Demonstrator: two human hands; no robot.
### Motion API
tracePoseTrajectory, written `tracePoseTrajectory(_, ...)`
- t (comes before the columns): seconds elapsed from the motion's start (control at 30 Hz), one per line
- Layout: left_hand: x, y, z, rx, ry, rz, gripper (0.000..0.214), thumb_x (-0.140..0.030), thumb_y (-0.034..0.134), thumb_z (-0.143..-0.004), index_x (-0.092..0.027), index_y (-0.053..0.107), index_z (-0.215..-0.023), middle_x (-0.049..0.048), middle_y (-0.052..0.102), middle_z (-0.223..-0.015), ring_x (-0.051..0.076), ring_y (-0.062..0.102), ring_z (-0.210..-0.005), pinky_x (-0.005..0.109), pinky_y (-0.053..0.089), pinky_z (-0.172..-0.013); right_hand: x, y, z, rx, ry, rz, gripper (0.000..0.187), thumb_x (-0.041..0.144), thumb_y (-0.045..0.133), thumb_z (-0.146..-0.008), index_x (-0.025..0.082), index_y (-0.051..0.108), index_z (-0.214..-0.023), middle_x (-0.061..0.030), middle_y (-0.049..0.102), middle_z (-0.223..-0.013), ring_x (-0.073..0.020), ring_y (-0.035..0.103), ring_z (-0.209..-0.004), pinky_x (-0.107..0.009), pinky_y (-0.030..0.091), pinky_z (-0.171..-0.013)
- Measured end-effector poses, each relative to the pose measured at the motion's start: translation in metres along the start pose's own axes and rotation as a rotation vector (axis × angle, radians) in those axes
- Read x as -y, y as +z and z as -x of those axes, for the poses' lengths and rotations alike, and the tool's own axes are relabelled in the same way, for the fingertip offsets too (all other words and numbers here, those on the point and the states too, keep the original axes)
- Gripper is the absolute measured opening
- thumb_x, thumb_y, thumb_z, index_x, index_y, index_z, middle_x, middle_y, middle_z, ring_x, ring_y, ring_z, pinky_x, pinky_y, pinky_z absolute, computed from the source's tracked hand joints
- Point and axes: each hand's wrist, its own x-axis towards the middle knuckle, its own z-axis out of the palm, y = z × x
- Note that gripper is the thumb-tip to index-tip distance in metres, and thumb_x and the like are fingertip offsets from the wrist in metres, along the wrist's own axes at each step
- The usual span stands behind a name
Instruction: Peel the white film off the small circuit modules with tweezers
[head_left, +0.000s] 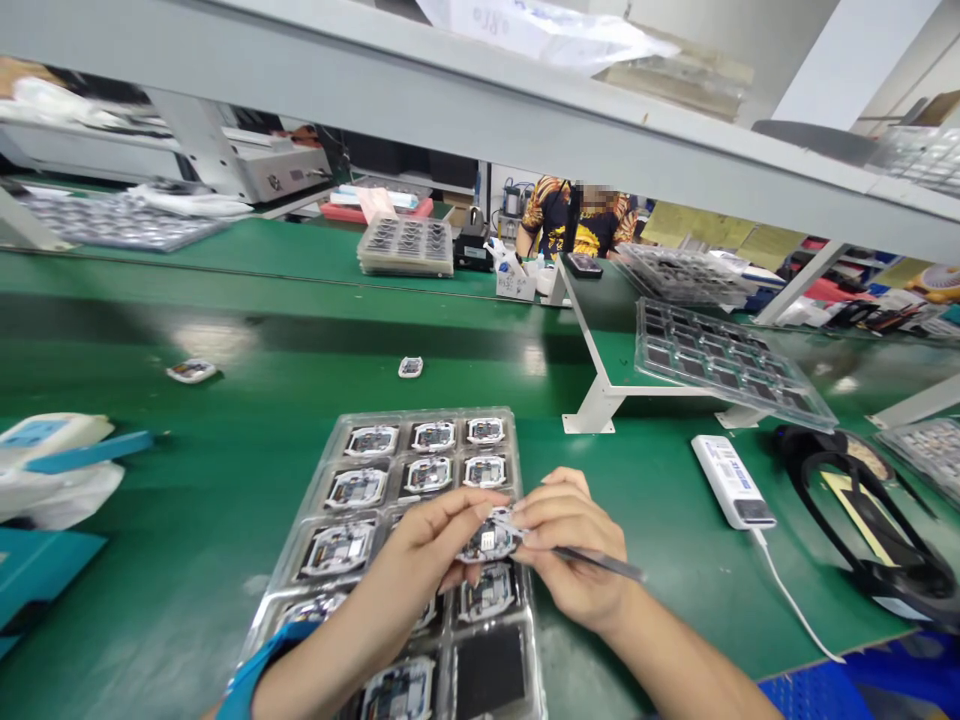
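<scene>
Above a clear plastic tray (530, 640), my left hand (420, 540) pinches a small electronic module (486, 545) with a white frame and exposed circuitry. My right hand (577, 550) grips slim dark tweezers (604, 563), their tips at the module's upper right edge. The fingers partly cover the module, and what the tips touch is too small to make out. Similar white-framed modules (358, 488) fill several tray compartments. One compartment at the lower right shows a dark bottom (491, 668). A blue band (259, 665) circles my left wrist.
Two loose modules (410, 367) (193, 371) lie behind the tray. Right are a raised stand (600, 400) bearing another tray (727, 365), a white corded device (731, 482) and a black headband-like item (862, 530). A shelf beam (480, 95) crosses overhead. A person (574, 225) sits beyond.
</scene>
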Motion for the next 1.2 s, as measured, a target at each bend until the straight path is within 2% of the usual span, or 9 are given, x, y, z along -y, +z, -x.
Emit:
tracePoseTrajectory(0.17, -0.0001, 0.0007, 0.0021, -0.011, -0.031, -0.043, 0.027, -0.045, 0.074, -0.076, -0.023, 0.079, -0.091, -0.0006, 0.065, -0.076, 0.015, 0.051, -0.068, 0.021, 0.045, -0.056, -0.0026, 0.0003, 0.0010, 0.033, 0.039, -0.025, 0.009, 0.021, 0.074, -0.085, 0.031, 0.074, -0.085, -0.0005, 0.083, -0.084, -0.0246, 0.079, -0.074, -0.049, 0.051, -0.086)
tracePoseTrajectory(0.4, -0.0002, 0.0035, 0.0060, -0.046, 0.006, -0.058, 0.028, -0.045, 0.070, -0.079, -0.023, 0.079, -0.094, 0.0025, 0.069, -0.090, 0.019, 0.057, -0.082, 0.023, 0.049, -0.061, -0.0050, 0.0076, 0.0033, -0.128, 0.264, -0.208, 0.009, 0.020, 0.078, -0.083, 0.027, 0.073, -0.085, -0.0020, 0.082, -0.080, -0.0222, 0.077, -0.073, -0.044, 0.056, -0.083)
tracePoseTrajectory(0.57, -0.0006, 0.0012, 0.0039, -0.015, -0.012, -0.078, 0.031, -0.048, 0.072, -0.077, -0.024, 0.080, -0.095, 0.0024, 0.071, -0.093, 0.019, 0.056, -0.083, 0.023, 0.048, -0.063, -0.0053, 0.0070, 0.0042, -0.111, 0.442, -0.317, 0.007, 0.023, 0.078, -0.083, 0.024, 0.071, -0.084, -0.0030, 0.080, -0.083, -0.0210, 0.076, -0.079, -0.037, 0.060, -0.075)
tracePoseTrajectory(0.73, -0.0014, 0.0000, -0.0001, -0.008, -0.025, -0.045, 0.039, -0.053, 0.078, -0.069, -0.021, 0.080, -0.091, 0.0034, 0.070, -0.088, 0.017, 0.053, -0.076, 0.022, 0.044, -0.058, -0.0062, 0.0037, 0.0014, -0.044, 0.467, -0.362, 0.010, 0.019, 0.080, -0.081, 0.025, 0.073, -0.084, -0.0023, 0.081, -0.086, -0.0199, 0.076, -0.084, -0.037, 0.061, -0.081)
tracePoseTrajectory(0.87, -0.0011, -0.0008, -0.0005, -0.012, -0.028, -0.067, 0.038, -0.053, 0.075, -0.073, -0.021, 0.080, -0.093, 0.0039, 0.070, -0.091, 0.018, 0.055, -0.081, 0.022, 0.045, -0.061, -0.0067, 0.0038, -0.0010, -0.085, 0.572, -0.461, 0.014, 0.030, 0.083, -0.078, 0.024, 0.071, -0.081, -0.0023, 0.080, -0.086, -0.0185, 0.076, -0.073, -0.033, 0.064, -0.064)
tracePoseTrajectory(1.03, -0.0005, 0.0003, -0.0002, -0.032, -0.048, -0.092, 0.038, -0.054, 0.076, -0.069, -0.023, 0.080, -0.090, 0.0032, 0.070, -0.088, 0.019, 0.054, -0.081, 0.022, 0.044, -0.060, -0.0073, 0.0055, -0.0005, -0.120, 0.533, -0.417, 0.015, 0.031, 0.082, -0.079, 0.023, 0.070, -0.079, -0.0025, 0.080, -0.081, -0.0194, 0.077, -0.074, -0.034, 0.065, -0.068)
tracePoseTrajectory(1.2, -0.0011, 0.0001, -0.0017, -0.032, -0.037, -0.102, 0.037, -0.054, 0.075, -0.069, -0.024, 0.080, -0.089, 0.0027, 0.072, -0.092, 0.019, 0.056, -0.083, 0.023, 0.046, -0.062, -0.0087, 0.0039, 0.0002, -0.055, 0.404, -0.293, 0.007, 0.022, 0.078, -0.084, 0.025, 0.072, -0.081, -0.0024, 0.081, -0.080, -0.0215, 0.078, -0.078, -0.042, 0.063, -0.083)
